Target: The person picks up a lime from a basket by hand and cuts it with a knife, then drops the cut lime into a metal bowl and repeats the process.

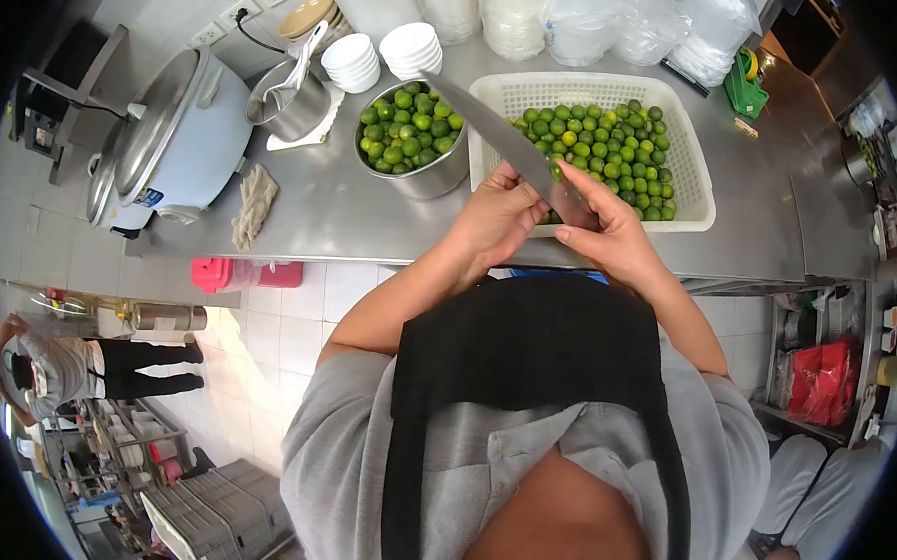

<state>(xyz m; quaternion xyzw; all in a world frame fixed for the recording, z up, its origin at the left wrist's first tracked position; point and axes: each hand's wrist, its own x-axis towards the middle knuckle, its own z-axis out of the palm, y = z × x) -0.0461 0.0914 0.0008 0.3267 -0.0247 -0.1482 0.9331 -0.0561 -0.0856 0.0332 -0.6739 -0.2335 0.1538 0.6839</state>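
A large knife (495,132) points up and to the left, its broad blade between my two hands. My right hand (616,232) is at the wide lower end of the blade, thumb on one side and fingers along the other; the handle is hidden. Curled close against the blade's left side is my left hand (496,222), its fingers pinched together, and I cannot make out what is in them. Green limes (624,148) fill much of a white perforated crate (698,176) beyond my hands. More limes (407,128) are heaped in a steel pot (428,182) to the left.
A steel counter (311,209) carries stacked white bowls (411,50), a metal container (301,113), a cloth (255,207) and a large rice cooker (190,119). Wrapped plastic stacks (580,26) line the back. Another person (74,364) stands at far left; someone's grey-clothed legs (809,496) show lower right.
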